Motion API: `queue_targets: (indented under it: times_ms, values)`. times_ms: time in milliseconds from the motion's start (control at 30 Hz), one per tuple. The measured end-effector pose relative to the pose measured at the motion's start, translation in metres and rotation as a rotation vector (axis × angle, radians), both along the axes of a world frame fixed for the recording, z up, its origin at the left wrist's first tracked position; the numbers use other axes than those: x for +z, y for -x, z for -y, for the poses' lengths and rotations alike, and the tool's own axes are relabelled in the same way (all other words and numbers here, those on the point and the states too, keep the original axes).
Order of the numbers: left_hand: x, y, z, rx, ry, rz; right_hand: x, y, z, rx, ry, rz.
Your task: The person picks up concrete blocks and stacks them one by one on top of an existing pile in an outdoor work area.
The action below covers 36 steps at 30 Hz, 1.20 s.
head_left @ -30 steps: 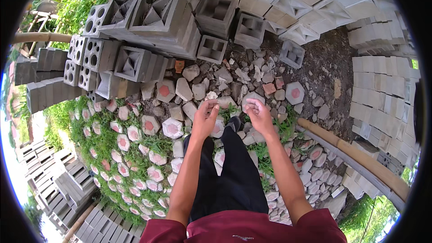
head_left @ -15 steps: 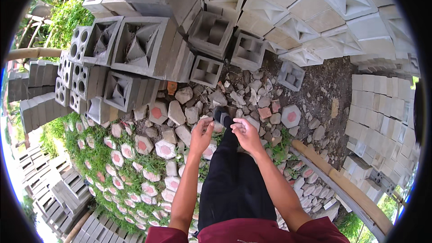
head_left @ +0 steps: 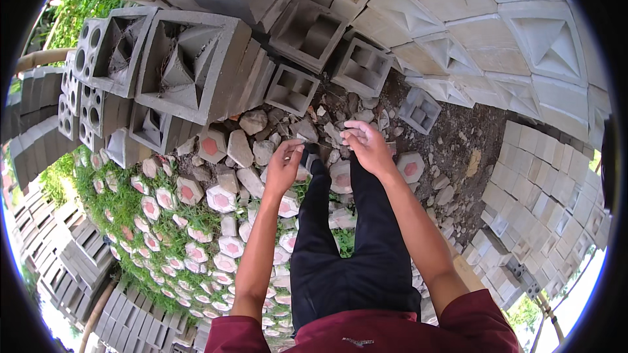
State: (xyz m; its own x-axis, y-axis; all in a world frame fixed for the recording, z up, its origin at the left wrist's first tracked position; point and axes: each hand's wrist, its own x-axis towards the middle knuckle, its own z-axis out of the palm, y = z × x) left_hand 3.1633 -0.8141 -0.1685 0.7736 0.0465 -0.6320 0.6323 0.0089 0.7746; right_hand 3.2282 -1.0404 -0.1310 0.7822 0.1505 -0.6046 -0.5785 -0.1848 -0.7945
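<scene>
While my forearms (head_left: 258, 248) reach forward, a red-centred hexagonal paver (head_left: 221, 199) lies to the left of my left hand (head_left: 283, 168). That hand's fingers curl loosely, with the thumb on the inner side. Broken stones (head_left: 303, 129) lie just beyond it and between my two hands. My right hand (head_left: 371, 149) hangs apart from the left, its fingers half bent, parted and pointing leftward. Another hexagonal paver (head_left: 411, 167) sits to its right. Pale print (head_left: 358, 340) on my maroon shirt (head_left: 405, 333) is too small to read.
</scene>
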Motion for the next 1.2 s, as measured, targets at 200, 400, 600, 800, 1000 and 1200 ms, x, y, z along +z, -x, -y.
queue_targets:
  times_ms: [200, 400, 600, 800, 1000, 1200]
  values:
    - [-0.02, -0.06, 0.006, 0.027, -0.113, 0.121, -0.015, -0.073, -0.008, 0.092, -0.037, 0.07]
    - [-0.084, -0.109, 0.027, 0.154, -0.229, 0.221, -0.092, -0.165, 0.004, 0.278, 0.102, 0.289]
    - [-0.156, -0.206, 0.057, 0.451, -0.065, -0.264, -0.204, -0.301, 0.012, 0.477, 0.54, 0.98]
    - [-0.247, -0.254, 0.087, 0.573, -0.261, -0.032, -0.257, -0.364, 0.009, 0.732, 0.676, 0.917]
    - [-0.235, -0.263, 0.102, 0.692, 0.028, -0.169, -0.258, -0.384, 0.014, 0.854, 0.718, 0.651]
    - [-0.223, -0.211, 0.09, 0.663, -0.017, -0.128, -0.222, -0.332, 0.013, 0.825, 0.574, 0.612]
